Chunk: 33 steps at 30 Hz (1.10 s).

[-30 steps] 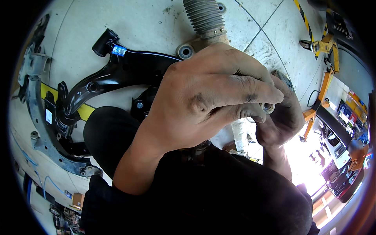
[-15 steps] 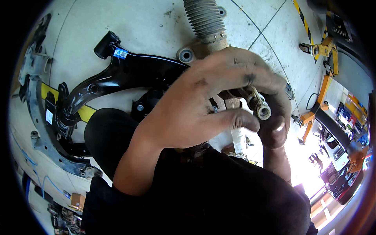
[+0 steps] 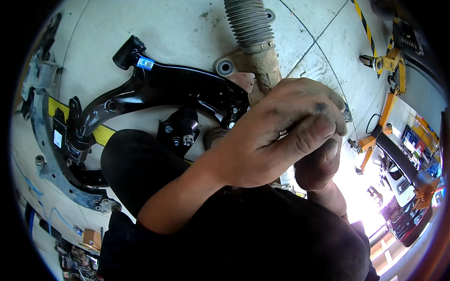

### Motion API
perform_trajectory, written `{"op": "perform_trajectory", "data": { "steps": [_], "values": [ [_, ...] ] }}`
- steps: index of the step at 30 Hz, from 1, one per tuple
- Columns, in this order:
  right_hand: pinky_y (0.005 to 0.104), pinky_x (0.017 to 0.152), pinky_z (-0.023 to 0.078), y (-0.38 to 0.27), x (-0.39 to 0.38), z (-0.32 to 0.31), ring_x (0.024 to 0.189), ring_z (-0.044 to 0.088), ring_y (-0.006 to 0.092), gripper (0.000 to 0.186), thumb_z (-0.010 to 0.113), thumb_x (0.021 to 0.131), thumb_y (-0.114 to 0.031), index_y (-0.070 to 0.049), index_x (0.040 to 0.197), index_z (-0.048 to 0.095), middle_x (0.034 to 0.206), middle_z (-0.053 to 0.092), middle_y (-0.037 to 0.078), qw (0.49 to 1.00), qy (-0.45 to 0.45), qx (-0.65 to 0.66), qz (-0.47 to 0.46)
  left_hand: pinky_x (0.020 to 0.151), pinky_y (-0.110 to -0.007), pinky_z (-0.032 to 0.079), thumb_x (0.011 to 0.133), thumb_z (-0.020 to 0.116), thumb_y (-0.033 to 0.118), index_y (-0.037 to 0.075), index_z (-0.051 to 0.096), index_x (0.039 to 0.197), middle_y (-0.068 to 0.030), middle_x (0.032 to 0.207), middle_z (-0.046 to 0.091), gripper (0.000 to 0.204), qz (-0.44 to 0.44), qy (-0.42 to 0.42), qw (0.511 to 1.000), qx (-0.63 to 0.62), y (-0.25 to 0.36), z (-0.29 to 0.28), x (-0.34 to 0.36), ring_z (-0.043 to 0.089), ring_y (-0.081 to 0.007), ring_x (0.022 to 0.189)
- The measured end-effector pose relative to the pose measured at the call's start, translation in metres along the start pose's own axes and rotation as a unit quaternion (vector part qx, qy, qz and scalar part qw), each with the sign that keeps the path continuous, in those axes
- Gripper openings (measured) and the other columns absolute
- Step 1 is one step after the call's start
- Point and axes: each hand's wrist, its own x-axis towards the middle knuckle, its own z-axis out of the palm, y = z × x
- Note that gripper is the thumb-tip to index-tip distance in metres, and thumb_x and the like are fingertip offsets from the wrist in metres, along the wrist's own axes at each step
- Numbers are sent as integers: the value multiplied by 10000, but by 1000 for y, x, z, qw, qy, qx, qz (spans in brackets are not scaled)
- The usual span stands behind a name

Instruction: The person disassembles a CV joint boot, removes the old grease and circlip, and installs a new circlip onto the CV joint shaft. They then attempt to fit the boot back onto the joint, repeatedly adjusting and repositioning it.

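1. Hands first: my left hand (image 3: 276,136) is curled shut, fingers folded over and thumb pressed across the front, right on top of my right hand (image 3: 318,164), which is closed beneath it.
2. Whatever small part sits between them is hidden by my own fingers; only a sliver of pale metal shows at the thumb, so I cannot tell what I grip, only that both hands are clenched together around it.
3. The hands hover over the lower end of a dusty strut (image 3: 262,70), whose grey ribbed boot (image 3: 248,21) runs up to the top edge of view. My knuckles cover the strut's lower body.
4. Just left of my hands lies a black control arm (image 3: 178,89) on the concrete floor (image 3: 187,28), its near end reaching almost to my left wrist, its round bushing (image 3: 224,67) beside the strut.
5. A small black mount (image 3: 180,129) sits below the arm, close against my dark-trousered knee (image 3: 136,164).
6. Further left, a grey subframe (image 3: 51,159) curves along the rim, well apart from my hands.
7. Open floor lies above the control arm, up to the top edge, and to the right of the strut toward the yellow lift arms (image 3: 389,93).
8. Below, my own lap fills the lower edge, leaving little room there.
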Motion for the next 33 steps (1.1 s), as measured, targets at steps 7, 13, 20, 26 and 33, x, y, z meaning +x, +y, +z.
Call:
{"op": "perform_trajectory", "data": {
  "steps": [7,13,20,26,33],
  "values": [
    [381,849,484,6,-1,1,971,624,313,562,566,903,-410,72,1192,550,1077,618,201,1000,3,-21,-17,990,-407,399,995,453,294,72,629,855,-65,855,654,316,-29,72,997,21,-1,14,-7,596,-255,1018],
    [381,845,487,7,4,1,966,629,318,527,564,897,-382,65,1175,562,1072,624,194,998,-7,-20,-58,1057,-419,345,979,434,319,102,597,805,-44,755,657,323,21,107,994,17,-7,20,-5,610,-244,1015],
    [376,888,462,6,5,1,1014,608,298,596,493,903,-444,69,1202,548,1113,618,192,999,-8,-23,-34,931,-398,454,941,458,260,67,602,797,-61,751,656,280,-43,46,998,8,2,8,0,614,-236,1001],
    [364,919,436,-1,5,1,1038,590,273,687,401,920,-530,67,1235,532,1130,615,189,998,-3,-10,68,856,-368,477,980,447,250,24,613,853,-126,912,654,308,-32,48,995,86,8,7,2,611,-213,946],
    [350,954,406,-7,6,3,1066,569,243,802,293,941,-630,66,1274,514,1149,611,186,988,8,8,153,892,-357,426,1031,460,310,35,611,749,-61,853,586,422,-108,119,984,-81,5,19,-8,563,-191,927]
  ]
}}
